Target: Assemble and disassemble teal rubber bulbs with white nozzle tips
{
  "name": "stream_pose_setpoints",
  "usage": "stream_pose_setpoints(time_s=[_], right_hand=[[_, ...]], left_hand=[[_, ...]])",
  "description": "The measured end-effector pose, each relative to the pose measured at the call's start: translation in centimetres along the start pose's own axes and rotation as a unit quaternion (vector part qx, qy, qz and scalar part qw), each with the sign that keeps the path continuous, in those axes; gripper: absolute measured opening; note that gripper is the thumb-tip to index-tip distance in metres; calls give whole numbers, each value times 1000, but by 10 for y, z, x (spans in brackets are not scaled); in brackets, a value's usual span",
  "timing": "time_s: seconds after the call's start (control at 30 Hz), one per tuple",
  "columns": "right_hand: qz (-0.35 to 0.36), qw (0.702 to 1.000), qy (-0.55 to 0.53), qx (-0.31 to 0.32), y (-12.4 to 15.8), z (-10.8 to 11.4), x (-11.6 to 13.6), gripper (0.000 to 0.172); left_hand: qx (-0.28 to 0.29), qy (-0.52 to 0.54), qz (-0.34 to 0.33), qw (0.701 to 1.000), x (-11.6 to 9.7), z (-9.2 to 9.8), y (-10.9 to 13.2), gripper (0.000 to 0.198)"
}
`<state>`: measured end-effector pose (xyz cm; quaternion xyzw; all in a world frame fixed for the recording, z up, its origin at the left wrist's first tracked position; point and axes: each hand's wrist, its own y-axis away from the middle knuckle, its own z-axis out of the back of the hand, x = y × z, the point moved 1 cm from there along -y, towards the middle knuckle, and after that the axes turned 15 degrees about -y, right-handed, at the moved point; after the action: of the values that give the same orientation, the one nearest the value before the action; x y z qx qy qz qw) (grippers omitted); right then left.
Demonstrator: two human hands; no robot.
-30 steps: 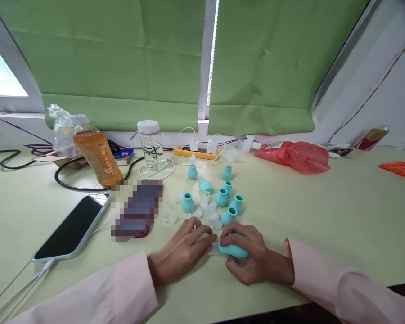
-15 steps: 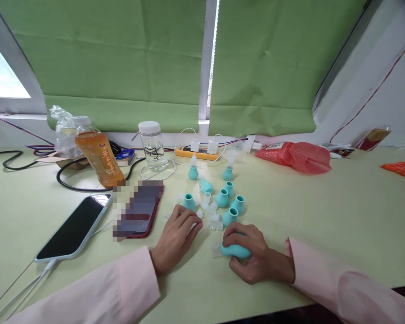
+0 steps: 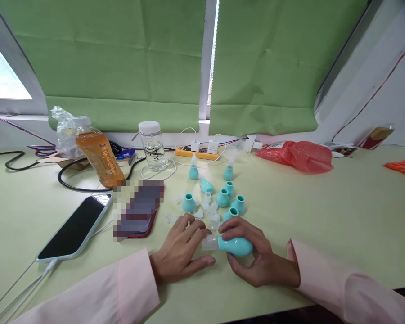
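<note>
My right hand [image 3: 248,252] grips a teal rubber squeeze bulb [image 3: 236,246], which lies on its side with a translucent plastic collar [image 3: 209,243] pointing left from its neck. My left hand [image 3: 184,247] is open, its thumb and index finger spread on either side of that collar; whether they touch it I cannot tell. Just beyond both hands stand several more teal bulbs [image 3: 222,198] with open necks. Small translucent plastic pieces [image 3: 213,208] lie loose among them. Farther back, two bulbs carry translucent tips, one at left [image 3: 193,173] and one at right [image 3: 228,173].
Left of my hands lie a light-cased phone [image 3: 74,228] and a red-cased phone [image 3: 142,209]. Behind them stand a tilted orange drink bottle [image 3: 99,155] and a clear jar [image 3: 153,150]. A yellow power strip [image 3: 185,153] and a red plastic bag [image 3: 297,155] lie along the back.
My right hand has tilted so more of the bulb and its collar shows, with the collar farther left. My left hand has opened its thumb away and come beside the collar.
</note>
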<state>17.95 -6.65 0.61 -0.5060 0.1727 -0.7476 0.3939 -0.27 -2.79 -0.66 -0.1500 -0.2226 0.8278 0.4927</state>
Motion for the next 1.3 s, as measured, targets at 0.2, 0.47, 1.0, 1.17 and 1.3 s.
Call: stream_pose_setpoints(time_s=[0.2, 0.47, 1.0, 1.17, 1.3], right_hand=[[-13, 999, 34, 7, 5, -4, 0, 31], [-130, 991, -18, 40, 1, 2, -6, 22], [-234, 932, -220, 165, -10, 15, -16, 26], [-388, 801, -392, 231, -9, 20, -16, 25], [-409, 752, -491, 159, -10, 34, -19, 28]], left_hand=[[38, 42, 7, 998, 0, -12, -1, 43], [102, 73, 14, 992, -4, -10, -1, 43], [109, 122, -47, 985, -11, -5, -2, 36], [74, 79, -121, 987, -16, -7, -1, 34], [11, -32, -98, 995, -9, -9, -1, 29]])
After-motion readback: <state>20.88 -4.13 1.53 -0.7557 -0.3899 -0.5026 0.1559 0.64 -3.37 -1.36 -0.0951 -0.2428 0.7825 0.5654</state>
